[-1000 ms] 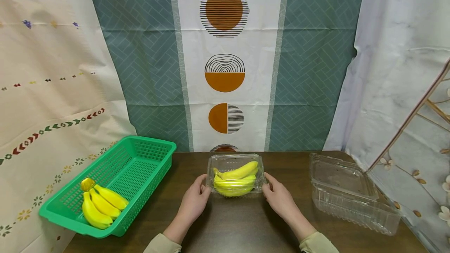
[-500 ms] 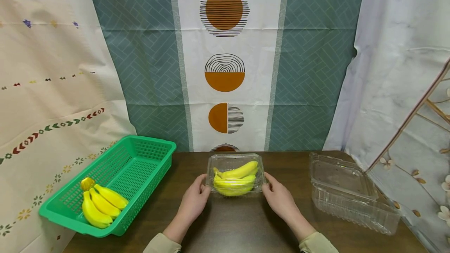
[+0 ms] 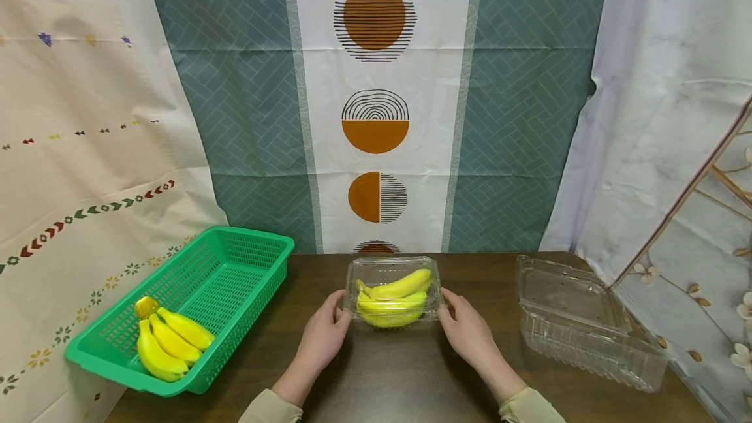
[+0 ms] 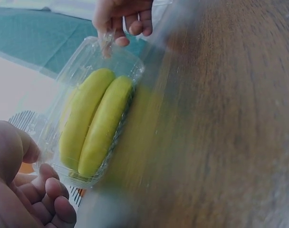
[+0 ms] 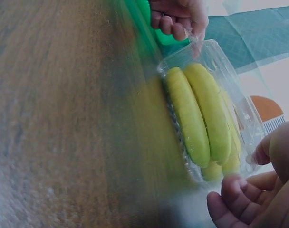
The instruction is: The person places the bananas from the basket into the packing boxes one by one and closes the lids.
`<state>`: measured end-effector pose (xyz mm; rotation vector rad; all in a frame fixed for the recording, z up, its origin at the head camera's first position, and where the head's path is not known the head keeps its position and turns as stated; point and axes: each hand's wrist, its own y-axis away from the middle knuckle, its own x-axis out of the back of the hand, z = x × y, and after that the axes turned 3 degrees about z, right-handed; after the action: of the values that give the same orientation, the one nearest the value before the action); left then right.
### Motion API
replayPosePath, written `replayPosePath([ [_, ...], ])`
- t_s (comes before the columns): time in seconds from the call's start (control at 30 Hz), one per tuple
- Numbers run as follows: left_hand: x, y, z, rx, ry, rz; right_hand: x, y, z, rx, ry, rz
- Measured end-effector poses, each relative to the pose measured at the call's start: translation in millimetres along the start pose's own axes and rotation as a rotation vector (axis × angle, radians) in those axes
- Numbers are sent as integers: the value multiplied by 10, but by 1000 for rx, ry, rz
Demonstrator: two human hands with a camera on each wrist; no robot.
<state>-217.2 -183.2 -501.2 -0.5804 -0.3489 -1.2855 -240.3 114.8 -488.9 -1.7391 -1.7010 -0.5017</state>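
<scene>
Between left hand (image 3: 324, 329) and right hand (image 3: 467, 328), pretty evenly, the clear box (image 3: 375, 273) was finger-pinched at both ends, long side crosswise.

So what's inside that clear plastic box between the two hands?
Bananas, at least three, seen through the clear plastic box, one showing above the rest. Whatever lies directly beneath them is covered, so that part can't be seen.

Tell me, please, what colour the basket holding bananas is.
The basket is green, clearest in the head view.
</scene>
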Motion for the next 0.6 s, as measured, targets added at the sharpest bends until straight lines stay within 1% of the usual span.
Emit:
replayPosePath([
  [0.2,-8,-1,10,-29,-66,54,-4,9,-21,26,29,37],
  [0.27,-13,-2,17,-28,-89,68,-11,14,-24,36,31,49],
  [0.5,-18,26,40,-38,-131,93,-33,15,-18,80,42,47],
  [0.6,-12,32,50,-63,-132,98,-37,20,-23,108,49,50],
])
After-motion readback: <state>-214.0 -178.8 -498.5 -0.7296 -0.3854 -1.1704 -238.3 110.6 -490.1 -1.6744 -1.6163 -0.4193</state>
